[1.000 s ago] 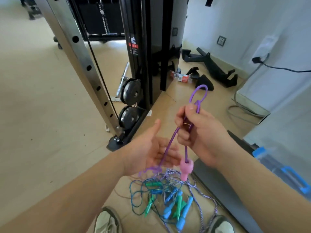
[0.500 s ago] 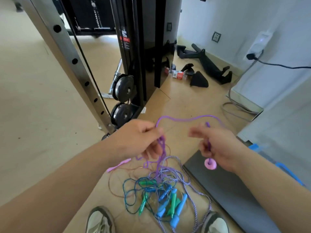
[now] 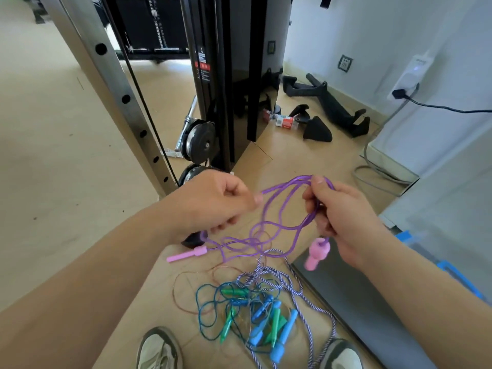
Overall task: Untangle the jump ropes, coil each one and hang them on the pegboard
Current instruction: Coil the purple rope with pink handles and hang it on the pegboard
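Two floor tones meet underfoot: a pale beige floor (image 3: 66, 129) on the left and wood-look boards (image 3: 292, 155) running toward the white wall. Ahead stands a black weight machine (image 3: 226, 75), with a perforated steel upright (image 3: 117, 94) slanting across the view and weight plates (image 3: 199, 139) at its base. Black attachments (image 3: 335, 107) lie along the skirting, near a wall socket (image 3: 345, 63) and a grey cable (image 3: 372, 171) looped on the floor. A grey mat (image 3: 359, 302) runs along the right, and a blue-edged bin (image 3: 452, 272) beyond it is cut off by the frame. The left hand (image 3: 213, 203) pinches one strand of the purple jump rope (image 3: 308, 218) between thumb and fingertip. The right hand (image 3: 343, 214) curls its fingers round several gathered strands, thumb on top. One pink handle (image 3: 318, 253) dangles just below it; whether the other pink handle (image 3: 186, 255) touches the floor I cannot tell. Between two shoes (image 3: 158, 350) lies a tangle of ropes (image 3: 255, 302) with blue handles (image 3: 286, 328), green handles (image 3: 226, 327) and a braided rope (image 3: 303, 296). How many ropes it holds is hard to make out.
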A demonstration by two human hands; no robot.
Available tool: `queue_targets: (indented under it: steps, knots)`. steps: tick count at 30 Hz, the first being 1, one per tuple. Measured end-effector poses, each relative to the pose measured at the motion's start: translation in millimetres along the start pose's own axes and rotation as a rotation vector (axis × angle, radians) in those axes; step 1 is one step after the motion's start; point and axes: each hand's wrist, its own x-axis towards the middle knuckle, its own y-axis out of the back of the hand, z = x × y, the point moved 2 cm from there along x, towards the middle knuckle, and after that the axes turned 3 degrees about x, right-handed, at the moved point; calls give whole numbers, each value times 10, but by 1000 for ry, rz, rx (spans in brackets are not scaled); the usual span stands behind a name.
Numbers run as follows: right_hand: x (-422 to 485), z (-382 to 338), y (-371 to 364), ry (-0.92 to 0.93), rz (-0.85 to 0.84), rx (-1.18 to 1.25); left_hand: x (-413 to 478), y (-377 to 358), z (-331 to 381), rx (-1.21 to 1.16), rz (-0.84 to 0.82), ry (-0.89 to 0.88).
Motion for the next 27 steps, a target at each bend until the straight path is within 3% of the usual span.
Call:
queue_targets:
  steps: [3, 5, 6, 8, 11, 14, 17, 19, 22, 26, 27]
  knots:
    - [123, -24, 190, -24, 210, 71, 25, 82, -284, 431, -272, 168]
    - [229, -5, 412, -20, 335, 48, 13, 111, -435, 680, -365, 242]
    - [267, 38, 510, -35, 369, -8, -2, 115, -471, 693, -375, 260]
    - [309, 178, 597, -110, 320, -121, -67, 81, -400, 435, -339, 282]
    - [268, 324, 457, -213, 171, -135, -137, 8, -20, -236, -88, 174]
    - [115, 202, 171, -210, -103, -30, -69, -95, 268, -782, 85, 77]
    - [-81, 28, -55, -109, -439, -21, 37, -144, 399, -1142, 144, 29]
    - [-170, 3, -136, -95, -585, 11, 87, -115, 418, -1250, 190, 3]
    - [-206, 2, -260, -84, -579, 48, 106, -91, 359, -1114, 225, -18]
    - [-155, -36, -361, -16, -389, 120, 92, -58, 66, -343, 517, -1]
    - [-144, -56, -380, -10, -373, 148, 90, -61, 0, -288, 483, 9]
